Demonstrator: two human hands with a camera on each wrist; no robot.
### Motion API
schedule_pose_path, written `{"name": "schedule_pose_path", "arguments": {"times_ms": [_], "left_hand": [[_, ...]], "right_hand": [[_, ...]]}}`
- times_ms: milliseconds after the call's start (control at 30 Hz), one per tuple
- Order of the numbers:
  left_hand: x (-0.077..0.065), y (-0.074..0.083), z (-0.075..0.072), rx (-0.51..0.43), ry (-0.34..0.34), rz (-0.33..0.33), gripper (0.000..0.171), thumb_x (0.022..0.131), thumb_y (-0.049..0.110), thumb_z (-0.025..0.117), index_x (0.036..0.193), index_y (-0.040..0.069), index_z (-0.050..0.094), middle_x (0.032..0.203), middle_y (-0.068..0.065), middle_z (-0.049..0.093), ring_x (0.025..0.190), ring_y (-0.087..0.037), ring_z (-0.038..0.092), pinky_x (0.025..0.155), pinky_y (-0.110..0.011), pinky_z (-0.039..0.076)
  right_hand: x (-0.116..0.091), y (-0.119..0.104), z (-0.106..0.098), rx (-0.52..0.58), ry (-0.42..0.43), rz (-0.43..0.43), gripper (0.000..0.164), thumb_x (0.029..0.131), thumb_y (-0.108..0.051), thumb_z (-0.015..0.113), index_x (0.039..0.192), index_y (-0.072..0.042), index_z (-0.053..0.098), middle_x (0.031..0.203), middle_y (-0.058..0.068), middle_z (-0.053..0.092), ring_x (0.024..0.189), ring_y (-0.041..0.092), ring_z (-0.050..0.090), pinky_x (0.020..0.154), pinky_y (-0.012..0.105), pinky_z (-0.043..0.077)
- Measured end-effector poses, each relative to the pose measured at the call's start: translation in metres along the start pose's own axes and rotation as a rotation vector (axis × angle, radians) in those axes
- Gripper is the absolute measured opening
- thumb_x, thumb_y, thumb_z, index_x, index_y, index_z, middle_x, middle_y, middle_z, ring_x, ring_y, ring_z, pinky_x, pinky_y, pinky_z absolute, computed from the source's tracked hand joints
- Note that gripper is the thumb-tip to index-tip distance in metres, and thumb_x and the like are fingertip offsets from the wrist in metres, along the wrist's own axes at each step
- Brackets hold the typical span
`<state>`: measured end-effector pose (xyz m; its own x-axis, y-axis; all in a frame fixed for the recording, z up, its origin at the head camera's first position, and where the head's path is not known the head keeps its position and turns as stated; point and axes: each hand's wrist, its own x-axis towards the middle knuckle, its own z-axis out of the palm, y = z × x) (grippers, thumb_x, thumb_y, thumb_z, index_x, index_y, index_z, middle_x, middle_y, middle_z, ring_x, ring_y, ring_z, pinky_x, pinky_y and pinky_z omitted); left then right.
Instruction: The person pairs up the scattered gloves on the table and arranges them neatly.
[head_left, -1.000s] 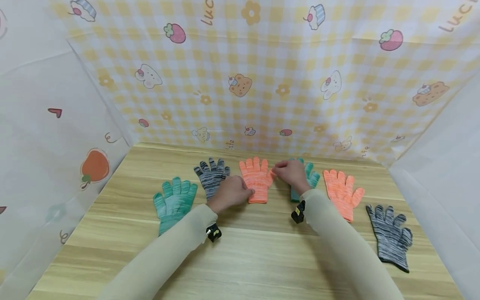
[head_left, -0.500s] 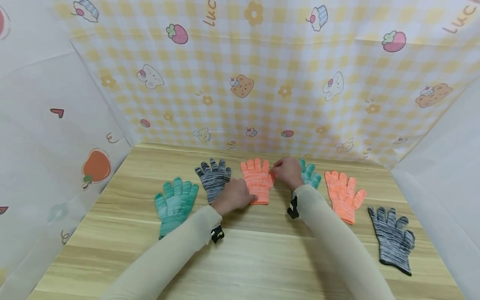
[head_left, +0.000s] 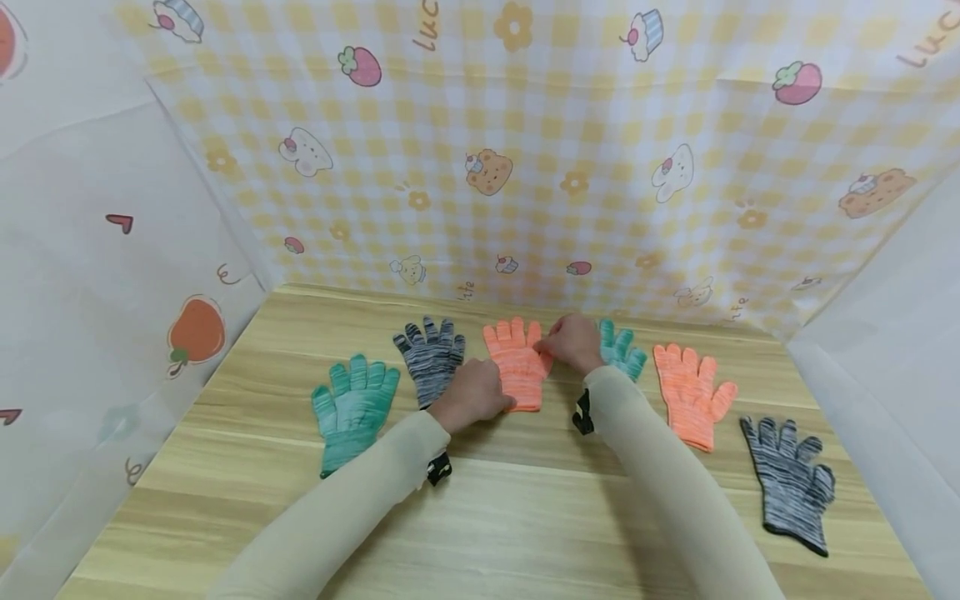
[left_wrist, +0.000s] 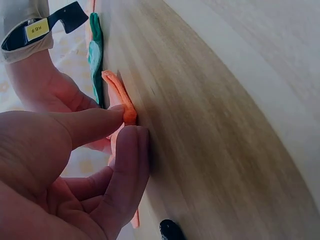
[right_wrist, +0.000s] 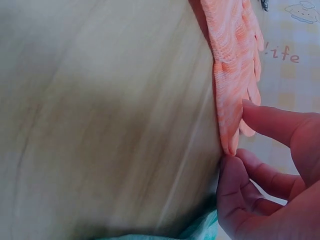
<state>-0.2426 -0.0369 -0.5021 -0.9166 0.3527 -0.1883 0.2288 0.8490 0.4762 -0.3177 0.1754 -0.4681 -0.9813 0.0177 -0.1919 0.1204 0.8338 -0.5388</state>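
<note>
An orange knit glove (head_left: 519,367) lies flat near the back middle of the table, fingers toward the wall. My left hand (head_left: 472,393) pinches the left side of its cuff; in the left wrist view, thumb and fingertips close on the orange fabric (left_wrist: 120,95). At the glove's right edge, my right hand (head_left: 576,342) pinches its thumb. The right wrist view has the glove (right_wrist: 231,85) edge-on, its tip between my thumb and fingers. A grey-black glove (head_left: 433,358) lies left of my left hand, partly covered. A green glove (head_left: 621,352) is partly hidden behind my right hand.
Another green glove (head_left: 356,408) lies at the left, partly under my left sleeve. Toward the right lie a second orange glove (head_left: 690,396) and a second grey-black glove (head_left: 791,483). A checked cloth wall (head_left: 450,225) rises behind the wooden table (head_left: 480,533).
My right hand has shifted left, further over the orange glove's thumb. My left hand has slid slightly right and down along the cuff. The view has shifted slightly; the other gloves stay put.
</note>
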Motion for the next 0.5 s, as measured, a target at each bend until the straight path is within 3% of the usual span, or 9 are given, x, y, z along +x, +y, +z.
{"name": "schedule_pose_path", "arguments": {"times_ms": [167,267,500], "left_hand": [[0.006,-0.002,0.003,0.027,-0.005,0.009,0.058,0.095,0.036,0.084,0.051,0.022,0.048,0.045,0.012,0.029,0.044,-0.009,0.040,0.049,-0.028,0.038],[0.009,-0.004,0.005,0.038,-0.009,0.017,0.056,0.094,0.036,0.083,0.051,0.022,0.050,0.045,0.012,0.032,0.046,-0.010,0.043,0.050,-0.028,0.040],[0.009,-0.003,0.006,0.035,-0.009,0.023,0.053,0.093,0.033,0.081,0.052,0.021,0.050,0.048,0.010,0.035,0.049,-0.012,0.044,0.052,-0.030,0.041]], "right_hand": [[0.027,0.015,0.016,-0.037,-0.012,-0.023,0.043,0.089,-0.035,0.090,0.060,-0.013,0.068,0.056,0.001,0.054,0.052,0.021,0.050,0.050,0.035,0.039],[0.032,0.015,0.019,-0.044,-0.024,-0.021,0.039,0.090,-0.030,0.089,0.061,-0.012,0.070,0.057,0.002,0.057,0.054,0.021,0.052,0.054,0.036,0.042],[0.040,0.016,0.022,-0.005,-0.078,0.002,0.044,0.093,-0.022,0.084,0.056,-0.014,0.061,0.053,0.001,0.047,0.051,0.021,0.042,0.056,0.036,0.042]]}}
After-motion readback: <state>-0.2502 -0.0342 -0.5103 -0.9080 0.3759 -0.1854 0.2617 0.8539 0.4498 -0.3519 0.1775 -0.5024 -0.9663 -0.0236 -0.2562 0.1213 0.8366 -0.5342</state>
